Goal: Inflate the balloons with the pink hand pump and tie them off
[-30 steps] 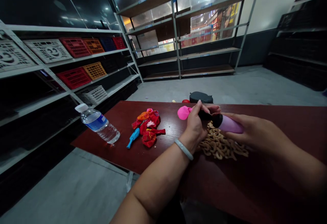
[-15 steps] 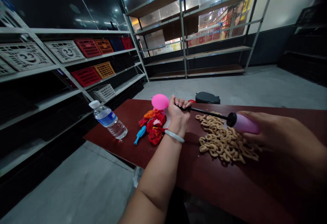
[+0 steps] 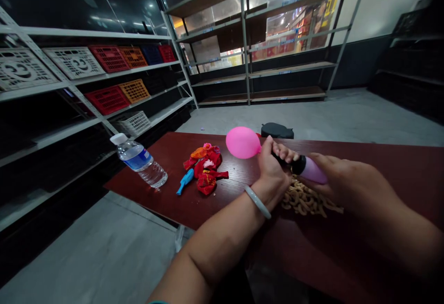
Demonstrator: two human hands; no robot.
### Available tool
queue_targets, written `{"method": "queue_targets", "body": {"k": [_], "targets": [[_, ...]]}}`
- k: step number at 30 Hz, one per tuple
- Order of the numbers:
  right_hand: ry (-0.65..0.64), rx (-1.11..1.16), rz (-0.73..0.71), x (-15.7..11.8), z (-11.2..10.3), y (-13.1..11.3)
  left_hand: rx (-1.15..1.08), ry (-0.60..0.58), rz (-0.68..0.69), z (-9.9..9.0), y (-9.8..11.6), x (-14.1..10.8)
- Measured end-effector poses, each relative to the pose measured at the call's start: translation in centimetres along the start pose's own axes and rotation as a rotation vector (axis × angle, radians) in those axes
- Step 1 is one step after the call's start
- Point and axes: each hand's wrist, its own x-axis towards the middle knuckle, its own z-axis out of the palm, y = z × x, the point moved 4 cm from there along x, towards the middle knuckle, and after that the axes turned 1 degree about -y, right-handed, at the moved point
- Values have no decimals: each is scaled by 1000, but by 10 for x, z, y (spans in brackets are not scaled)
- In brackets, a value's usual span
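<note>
My left hand [image 3: 275, 163] is closed around the black front end of a hand balloon pump, where a pink balloon [image 3: 243, 142] is fitted and partly inflated. At the other end, my right hand [image 3: 342, 179] grips the purple body of the balloon pump [image 3: 314, 170]. The pump is pushed together, so its rod does not show between the hands. Below them lies a heap of tan twisted balloons or rings [image 3: 305, 198], partly hidden by my hands. Uninflated red and orange balloons [image 3: 208, 167] lie to the left, with a blue balloon [image 3: 185, 180] beside them.
A water bottle [image 3: 140, 160] with a white cap stands at the left of the dark red table [image 3: 194, 211]. Beyond the far edge is a black seat-like object [image 3: 277, 130]. Shelves with plastic crates [image 3: 107, 58] line the left, and a metal rack [image 3: 248, 63] stands behind.
My hands have come together, and the pump's rod has slid in out of sight. The pink balloon looks larger and has shifted right with my left hand.
</note>
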Motion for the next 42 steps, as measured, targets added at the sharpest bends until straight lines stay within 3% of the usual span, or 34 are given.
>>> {"method": "queue_targets", "body": {"k": [5, 12, 15, 19, 26, 30, 35, 40, 42], "targets": [[-35, -17, -37, 4, -3, -13, 46, 25, -9, 3, 13, 1], [-194, 179, 60, 9, 1, 26, 46, 185, 210, -18, 87, 34], [-286, 237, 96, 10, 1, 33, -11, 208, 237, -28, 101, 43], [-332, 169, 70, 10, 6, 23, -45, 206, 215, -28, 89, 41], [-200, 139, 19, 8, 8, 4, 59, 84, -5, -2, 23, 12], [-195, 199, 36, 9, 5, -8, 102, 89, -20, 6, 6, 0], [-193, 257, 40, 11, 2, -4, 96, 66, 3, 2, 30, 11], [-281, 306, 78, 9, 0, 31, 41, 118, 143, -14, 80, 35], [-271, 318, 74, 8, -1, 42, 31, 125, 186, -17, 91, 39]]}}
